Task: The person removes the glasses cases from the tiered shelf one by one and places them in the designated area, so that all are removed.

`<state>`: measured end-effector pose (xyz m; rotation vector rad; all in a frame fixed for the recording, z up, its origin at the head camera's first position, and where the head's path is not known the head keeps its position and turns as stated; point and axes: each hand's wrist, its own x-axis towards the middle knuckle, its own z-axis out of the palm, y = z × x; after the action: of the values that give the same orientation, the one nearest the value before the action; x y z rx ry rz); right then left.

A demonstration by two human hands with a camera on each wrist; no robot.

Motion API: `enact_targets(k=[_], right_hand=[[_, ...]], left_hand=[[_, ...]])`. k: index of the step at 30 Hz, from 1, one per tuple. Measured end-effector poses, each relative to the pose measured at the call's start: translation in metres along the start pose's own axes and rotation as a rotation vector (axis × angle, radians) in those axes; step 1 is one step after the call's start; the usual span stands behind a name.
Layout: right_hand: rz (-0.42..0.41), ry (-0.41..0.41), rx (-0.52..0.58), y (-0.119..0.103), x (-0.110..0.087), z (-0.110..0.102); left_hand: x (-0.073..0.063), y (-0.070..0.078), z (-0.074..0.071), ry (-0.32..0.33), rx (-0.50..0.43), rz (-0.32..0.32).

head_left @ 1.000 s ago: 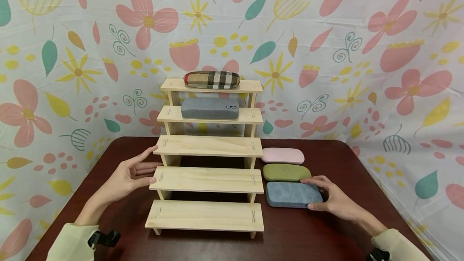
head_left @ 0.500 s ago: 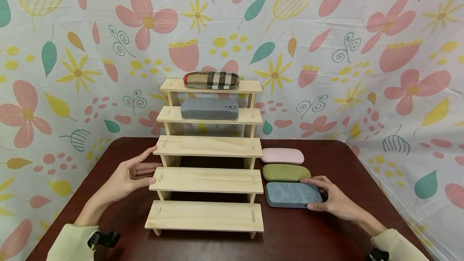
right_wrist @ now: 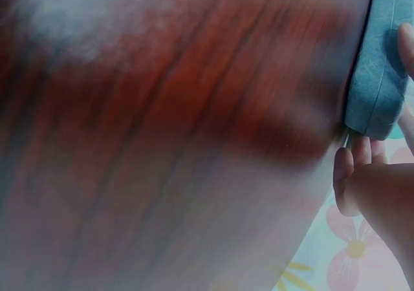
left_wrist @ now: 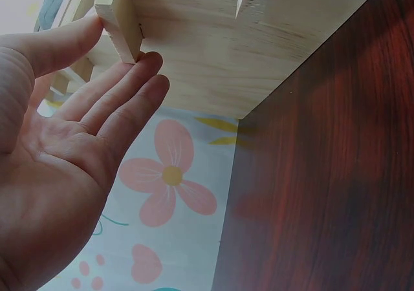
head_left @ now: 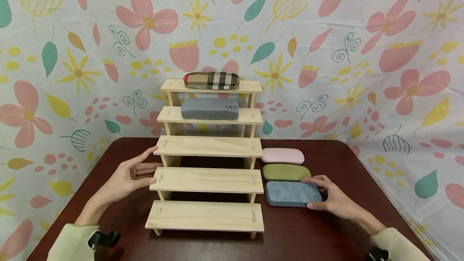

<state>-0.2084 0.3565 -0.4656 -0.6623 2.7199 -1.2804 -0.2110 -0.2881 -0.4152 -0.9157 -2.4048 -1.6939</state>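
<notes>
A stepped wooden display stand (head_left: 206, 214) rises in several tiers in the middle of the table. My left hand (head_left: 123, 178) holds its left side, thumb at the end of the second tier from the front and index finger at the tier above. The left wrist view shows the thumb and fingers on either side of a board end (left_wrist: 119, 19). My right hand (head_left: 335, 198) grips the right end of a blue glasses case (head_left: 291, 193), thumb at the near edge and fingers at the far edge. Behind that case lie a green glasses case (head_left: 284, 172) and a pink one (head_left: 282, 156).
On the top tier rests a plaid glasses case (head_left: 212, 80). A grey glasses case (head_left: 210, 108) with a small spectacles print sits one tier lower. The dark red-brown table (head_left: 348, 237) meets a floral cloth backdrop (head_left: 232, 19) at the back and sides.
The blue glasses case has shifted very slightly back toward the green one, with my right hand on it. My left hand and the stand stay in place.
</notes>
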Motion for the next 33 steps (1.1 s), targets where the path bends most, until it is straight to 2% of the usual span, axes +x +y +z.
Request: enact_targets(k=[6,33], right_hand=[[0.003,-0.001,0.004,0.0005,0.0004,-0.0003],[-0.006,-0.003,0.026,0.0023,0.0013,-0.0009]], left_hand=[[0.0004,0.0011,0.0004,-0.008,-0.002,0.019],[-0.0003,-0.0003,-0.0006,-0.010,-0.002,0.015]])
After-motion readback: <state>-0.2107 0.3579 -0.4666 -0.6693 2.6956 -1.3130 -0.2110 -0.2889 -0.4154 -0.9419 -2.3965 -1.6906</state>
